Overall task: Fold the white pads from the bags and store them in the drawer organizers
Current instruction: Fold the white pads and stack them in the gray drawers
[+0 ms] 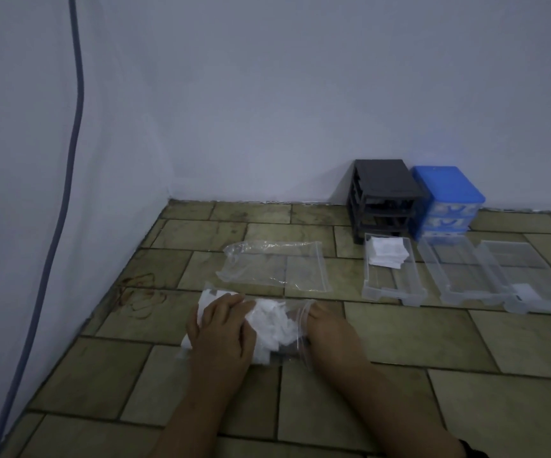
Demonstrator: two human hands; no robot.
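1. Low on the tiled floor [399, 342], a clear plastic bag [277, 328] stuffed with crumpled white pads [272, 320] lies with its long axis running left to right, its zip mouth at the right end.
2. Left hand [222, 328] rests flat on the bag, fingers straight and close together.
3. Right hand [325, 320] reaches into the mouth; its fingers are hidden, so I cannot tell their pose.
4. Behind lies an empty glossy bag [274, 266].
5. Further right, folded pads [386, 252] sit in a translucent drawer [393, 292], beside two more drawers [499, 285], before a black organizer frame [384, 200] and a blue one [446, 196].
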